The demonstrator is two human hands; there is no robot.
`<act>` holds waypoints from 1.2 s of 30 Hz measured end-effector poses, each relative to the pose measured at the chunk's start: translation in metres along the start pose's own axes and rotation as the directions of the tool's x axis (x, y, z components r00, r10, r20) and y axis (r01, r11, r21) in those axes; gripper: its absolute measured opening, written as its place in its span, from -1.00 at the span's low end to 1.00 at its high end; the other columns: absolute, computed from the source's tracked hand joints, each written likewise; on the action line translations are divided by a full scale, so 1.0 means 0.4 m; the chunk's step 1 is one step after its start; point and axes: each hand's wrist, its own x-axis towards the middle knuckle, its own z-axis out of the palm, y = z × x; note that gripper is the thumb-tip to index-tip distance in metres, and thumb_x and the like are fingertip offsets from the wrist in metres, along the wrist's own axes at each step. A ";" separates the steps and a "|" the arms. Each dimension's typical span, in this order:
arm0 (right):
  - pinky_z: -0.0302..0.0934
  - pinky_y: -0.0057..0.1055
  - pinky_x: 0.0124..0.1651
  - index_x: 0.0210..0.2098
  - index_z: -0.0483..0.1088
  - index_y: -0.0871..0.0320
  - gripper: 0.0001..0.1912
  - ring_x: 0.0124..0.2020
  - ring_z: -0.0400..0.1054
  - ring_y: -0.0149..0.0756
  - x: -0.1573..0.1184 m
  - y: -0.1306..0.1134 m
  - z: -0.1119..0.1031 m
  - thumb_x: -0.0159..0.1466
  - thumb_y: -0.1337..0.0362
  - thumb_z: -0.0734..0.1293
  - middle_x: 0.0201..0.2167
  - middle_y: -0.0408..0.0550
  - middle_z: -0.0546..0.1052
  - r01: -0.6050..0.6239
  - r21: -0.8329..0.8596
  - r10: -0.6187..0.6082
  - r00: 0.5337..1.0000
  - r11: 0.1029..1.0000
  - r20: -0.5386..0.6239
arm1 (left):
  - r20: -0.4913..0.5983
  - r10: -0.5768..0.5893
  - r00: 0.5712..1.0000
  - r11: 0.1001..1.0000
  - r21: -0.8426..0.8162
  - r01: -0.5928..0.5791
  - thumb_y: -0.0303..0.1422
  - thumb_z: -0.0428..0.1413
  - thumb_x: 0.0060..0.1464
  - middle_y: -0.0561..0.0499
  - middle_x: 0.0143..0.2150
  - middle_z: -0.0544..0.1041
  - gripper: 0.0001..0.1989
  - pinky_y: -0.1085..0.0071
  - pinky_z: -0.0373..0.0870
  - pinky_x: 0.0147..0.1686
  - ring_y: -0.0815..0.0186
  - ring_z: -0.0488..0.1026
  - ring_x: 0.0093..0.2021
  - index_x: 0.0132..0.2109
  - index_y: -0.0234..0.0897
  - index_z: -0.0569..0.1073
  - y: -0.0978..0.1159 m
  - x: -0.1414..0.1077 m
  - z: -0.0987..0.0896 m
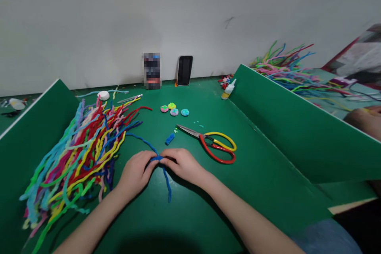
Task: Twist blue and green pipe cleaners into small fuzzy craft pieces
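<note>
Over the middle of the green table, my left hand (pixel 137 170) and my right hand (pixel 183 164) meet fingertip to fingertip. Both pinch a blue pipe cleaner (pixel 167 184), which looks bent or bunched where the fingers close on it. One end runs up and left toward the pile; the other hangs toward me. Just beyond my hands lies a short blue piece (pixel 170 139) of the same fuzzy material. Scissors (pixel 208 139) with one yellow and one red handle rest to the right, blades slightly apart. Several small round coloured fuzzy pieces (pixel 174 112) sit farther back.
A large pile of multicoloured pipe cleaners (pixel 86 147) covers the left side. Green partitions (pixel 276 127) flank the workspace. A glue bottle (pixel 228 90) stands at the right one. A phone (pixel 185 70) leans on the wall, tweezers (pixel 130 98) lie behind the pile. Another person's hand (pixel 366 121) is at far right.
</note>
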 end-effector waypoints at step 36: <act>-0.01 -0.53 -0.41 -0.44 0.32 0.18 -0.84 -0.45 0.28 -0.39 0.001 0.009 0.008 0.18 0.29 0.15 -0.49 -0.10 0.45 0.029 -0.155 -0.032 0.999 0.988 -0.020 | 0.007 0.091 0.996 0.994 0.062 -0.091 -0.40 -0.16 0.08 -0.04 -0.43 0.44 -0.79 0.42 0.31 -0.39 0.31 0.37 -0.40 -0.32 -0.34 0.35 -0.006 -0.001 0.000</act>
